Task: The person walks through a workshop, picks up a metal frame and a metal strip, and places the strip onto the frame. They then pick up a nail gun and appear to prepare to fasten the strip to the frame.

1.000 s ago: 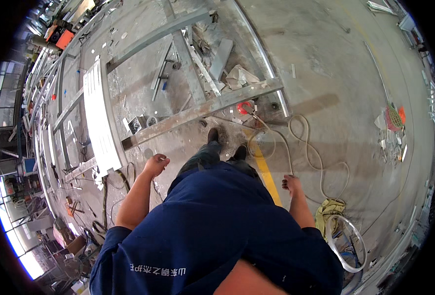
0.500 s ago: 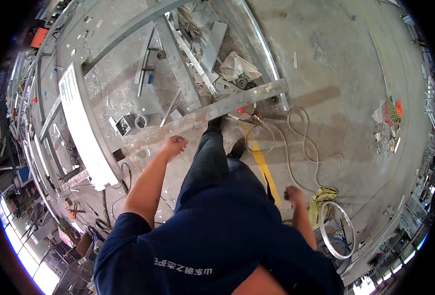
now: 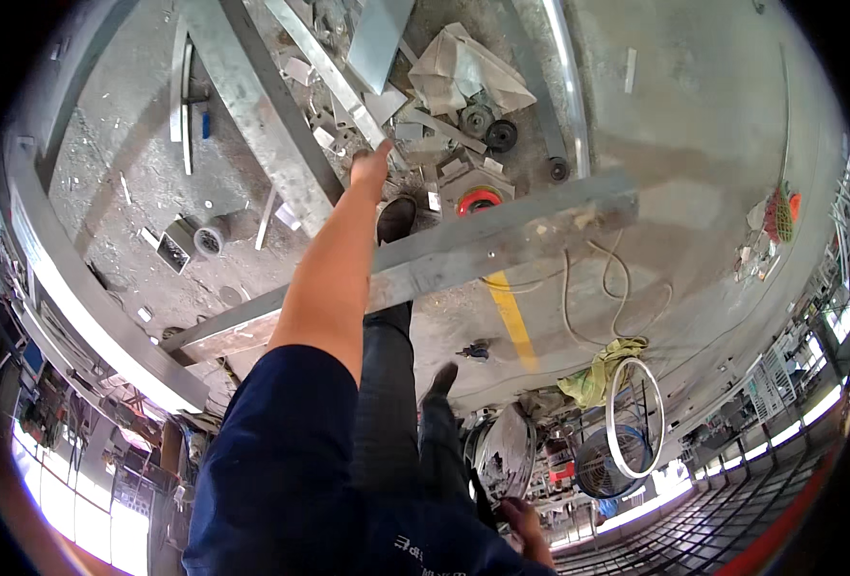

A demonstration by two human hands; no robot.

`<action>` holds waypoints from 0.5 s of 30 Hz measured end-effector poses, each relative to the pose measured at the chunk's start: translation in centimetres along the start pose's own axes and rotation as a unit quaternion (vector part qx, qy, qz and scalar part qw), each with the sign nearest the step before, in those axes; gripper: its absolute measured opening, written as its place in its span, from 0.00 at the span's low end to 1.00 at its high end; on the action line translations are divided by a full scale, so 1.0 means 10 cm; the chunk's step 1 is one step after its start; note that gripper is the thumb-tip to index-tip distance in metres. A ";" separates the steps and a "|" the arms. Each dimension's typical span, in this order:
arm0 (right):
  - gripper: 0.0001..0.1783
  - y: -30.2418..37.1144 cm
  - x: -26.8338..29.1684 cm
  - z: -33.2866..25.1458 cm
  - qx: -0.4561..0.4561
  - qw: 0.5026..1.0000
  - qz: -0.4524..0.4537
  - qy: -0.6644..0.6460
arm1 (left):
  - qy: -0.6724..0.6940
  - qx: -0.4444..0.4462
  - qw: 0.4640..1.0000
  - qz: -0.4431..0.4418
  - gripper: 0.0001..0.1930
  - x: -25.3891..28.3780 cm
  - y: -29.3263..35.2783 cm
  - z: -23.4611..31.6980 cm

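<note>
My left hand (image 3: pixel 372 163) is stretched far forward on a bare arm. It ends at a narrow metal strip (image 3: pixel 329 72) amid scrap pieces and holds nothing that I can see, fingers extended. My right hand (image 3: pixel 523 518) trails low behind my hip, small and partly hidden, with its grip unclear. A long grey steel beam (image 3: pixel 521 230) lies across the floor under me. One shoe (image 3: pixel 396 216) is beyond it and the other (image 3: pixel 439 379) on the near side.
A wide steel beam (image 3: pixel 252 115) runs diagonally at the left, and a curved frame rail (image 3: pixel 89 307) lies further out. A crumpled sheet (image 3: pixel 463 72), black wheels (image 3: pixel 500 134) and a red-ringed disc (image 3: pixel 480 200) lie ahead. White cable (image 3: pixel 598 288), a yellow-green cloth (image 3: pixel 603 370), a white ring (image 3: pixel 636 413) and a fan (image 3: pixel 593 470) are on the right.
I have walked forward and stepped one foot over the grey beam. My left arm swung from my side to full reach ahead. My right hand dropped back behind me.
</note>
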State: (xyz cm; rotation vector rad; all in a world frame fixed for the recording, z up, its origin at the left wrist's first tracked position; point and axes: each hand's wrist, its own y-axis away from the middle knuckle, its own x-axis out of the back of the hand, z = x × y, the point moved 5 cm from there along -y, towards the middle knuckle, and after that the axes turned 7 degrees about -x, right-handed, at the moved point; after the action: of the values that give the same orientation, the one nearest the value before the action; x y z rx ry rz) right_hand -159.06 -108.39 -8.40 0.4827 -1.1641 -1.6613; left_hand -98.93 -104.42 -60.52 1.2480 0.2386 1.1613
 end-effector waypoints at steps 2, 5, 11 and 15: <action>0.19 -0.13 0.06 0.34 -0.024 0.999 -0.017 -0.040 | -0.004 0.105 0.994 0.014 0.39 -0.23 -0.32 -0.11; 0.15 0.00 -0.08 0.10 -0.081 0.974 -0.013 -0.212 | 0.136 0.099 0.986 -0.003 0.36 -0.63 -0.72 -0.44; 0.16 -0.09 0.26 0.26 -0.082 0.987 -0.003 -0.141 | 0.165 0.017 0.982 0.094 0.24 -0.76 -1.14 -0.58; 0.13 -0.34 0.13 0.58 0.063 0.996 0.004 0.062 | 0.211 0.072 0.970 0.100 0.13 -0.68 -0.02 0.37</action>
State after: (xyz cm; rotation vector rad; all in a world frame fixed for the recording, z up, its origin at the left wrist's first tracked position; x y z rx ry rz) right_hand -165.75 -106.74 -8.42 0.6508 -1.1806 -1.5345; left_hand -99.29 -111.98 -62.22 1.1581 0.5315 1.6057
